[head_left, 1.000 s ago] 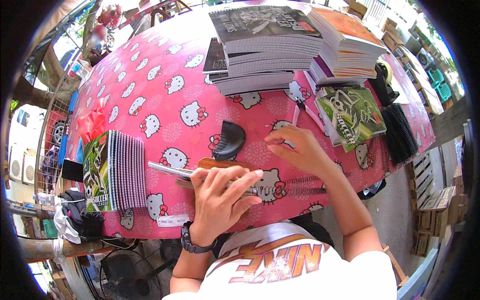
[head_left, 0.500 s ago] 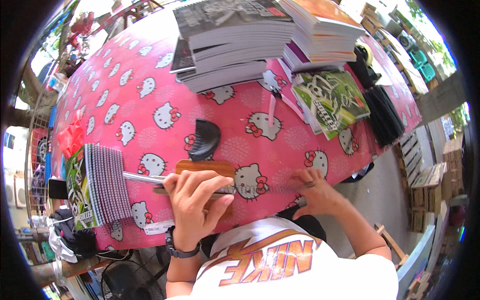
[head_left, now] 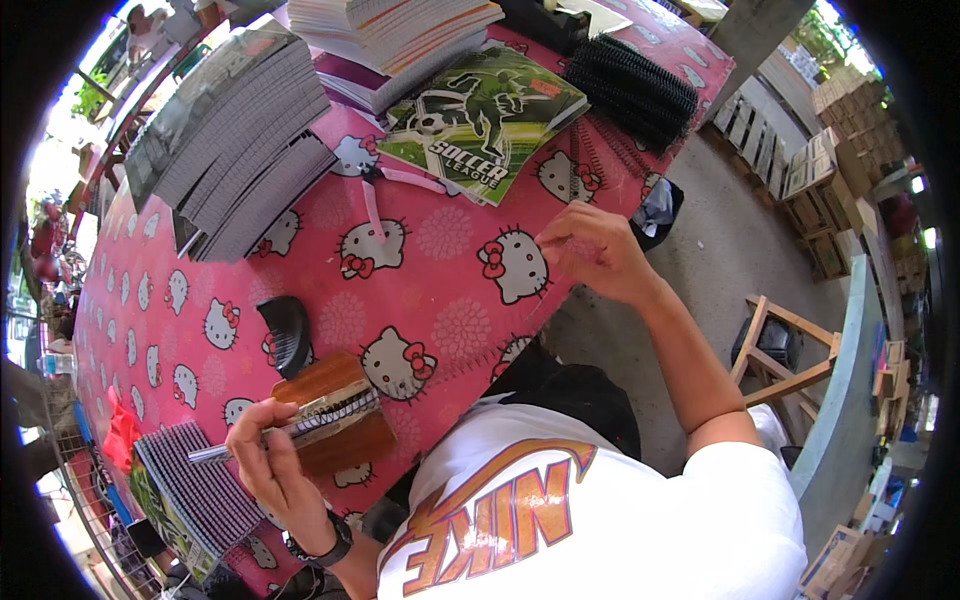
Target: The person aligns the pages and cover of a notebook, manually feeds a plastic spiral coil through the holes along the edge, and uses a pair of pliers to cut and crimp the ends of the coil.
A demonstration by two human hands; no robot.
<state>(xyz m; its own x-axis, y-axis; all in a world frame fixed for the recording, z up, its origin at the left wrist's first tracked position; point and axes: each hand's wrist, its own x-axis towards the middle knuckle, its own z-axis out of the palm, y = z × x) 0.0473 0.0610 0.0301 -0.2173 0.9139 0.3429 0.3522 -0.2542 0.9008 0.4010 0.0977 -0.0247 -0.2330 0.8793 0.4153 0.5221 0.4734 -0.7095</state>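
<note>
My left hand point(head_left: 275, 470) closes its fingers round a thin metal rod point(head_left: 208, 453), at the near left of the table. The rod runs along a wooden block point(head_left: 345, 440), where a spiral coil point(head_left: 350, 408) lies in line with it. Just beyond the block is a black, ribbed, half-moon-shaped piece point(head_left: 287, 335). My right hand point(head_left: 600, 255) hovers by the table's right edge with loosely bent fingers, nothing visible in them. Nearest to it are green-covered notebooks point(head_left: 480, 120) and a few loose dark coils point(head_left: 600, 155). Pink-handled pliers point(head_left: 372, 185) lie farther left.
Thick stacks of books point(head_left: 240, 130) stand at the far left, with more orange-edged ones point(head_left: 410, 35) behind. A bundle of black coils point(head_left: 635, 90) lies at the far right. Coil-bound notebooks point(head_left: 195, 485) are piled near left. A wooden stool frame point(head_left: 785, 350) stands beyond the right edge.
The view has turned to the right. My right hand has moved away from the coil at the block towards the green notebooks. My left hand keeps its hold on the rod.
</note>
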